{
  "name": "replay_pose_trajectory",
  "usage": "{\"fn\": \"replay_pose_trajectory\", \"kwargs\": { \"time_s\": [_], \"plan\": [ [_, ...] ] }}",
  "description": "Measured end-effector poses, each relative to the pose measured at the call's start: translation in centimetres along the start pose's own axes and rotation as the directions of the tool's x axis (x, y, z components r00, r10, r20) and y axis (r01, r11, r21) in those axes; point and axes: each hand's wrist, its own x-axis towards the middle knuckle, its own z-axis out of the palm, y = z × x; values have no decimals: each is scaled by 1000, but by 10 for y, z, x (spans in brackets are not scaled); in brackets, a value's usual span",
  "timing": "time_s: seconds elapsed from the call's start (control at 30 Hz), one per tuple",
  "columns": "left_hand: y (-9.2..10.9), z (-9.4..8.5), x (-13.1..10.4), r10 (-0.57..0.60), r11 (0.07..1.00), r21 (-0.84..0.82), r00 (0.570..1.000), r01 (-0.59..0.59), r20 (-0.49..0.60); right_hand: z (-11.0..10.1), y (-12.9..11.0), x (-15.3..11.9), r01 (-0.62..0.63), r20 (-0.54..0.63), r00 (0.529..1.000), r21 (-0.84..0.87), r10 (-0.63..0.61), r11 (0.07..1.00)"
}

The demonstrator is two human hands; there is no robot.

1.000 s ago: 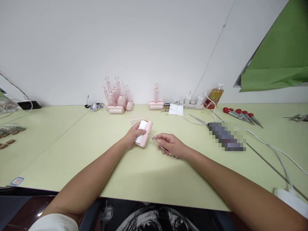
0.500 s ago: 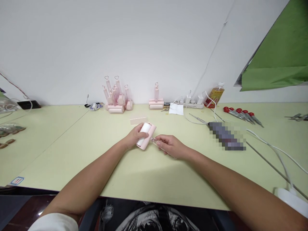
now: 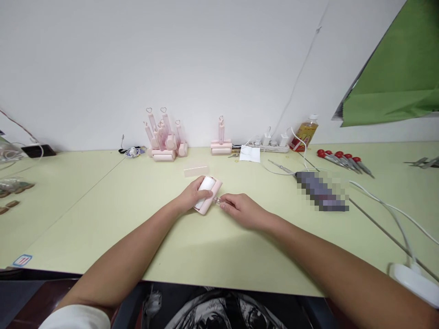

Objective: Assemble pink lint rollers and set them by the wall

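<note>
A pink lint roller (image 3: 214, 188) with a white sheet roll (image 3: 207, 184) is tilted above the table in front of me. My left hand (image 3: 192, 193) is closed around the roller's head, its thumb lying across the white roll. The fingers of my right hand (image 3: 237, 206) are closed on the clear handle (image 3: 217, 200), which meets the pink casing; most of the handle is hidden inside that hand. Just beyond the roller lies a pale pink, flat cover (image 3: 196, 171).
Several pink lint rollers (image 3: 163, 155) stand by the wall, with more pink rollers (image 3: 221, 148) to their right. Further right are a white paper (image 3: 250, 153), a power strip (image 3: 277, 148), a drink bottle (image 3: 304, 133), red-ended tools (image 3: 343, 161), a blurred dark object (image 3: 322, 192) and cables.
The view has shifted slightly. Both hands keep their holds on the lint roller; the fingers of my right hand look slightly rearranged around the handle.
</note>
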Motion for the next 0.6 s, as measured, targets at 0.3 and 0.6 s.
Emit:
{"fn": "replay_pose_trajectory", "kwargs": {
  "time_s": [0.3, 0.6],
  "plan": [
    [6, 7, -4, 3, 997, 78, 998, 1, -60, -2, -3, 1, 27, -9, 1000, -38, -27, 999],
    [8, 20, -7, 8, 986, 169, 996, 7, -85, -6, 2, 0, 62, 12, 998, -19, -62, 998]
  ]
}}
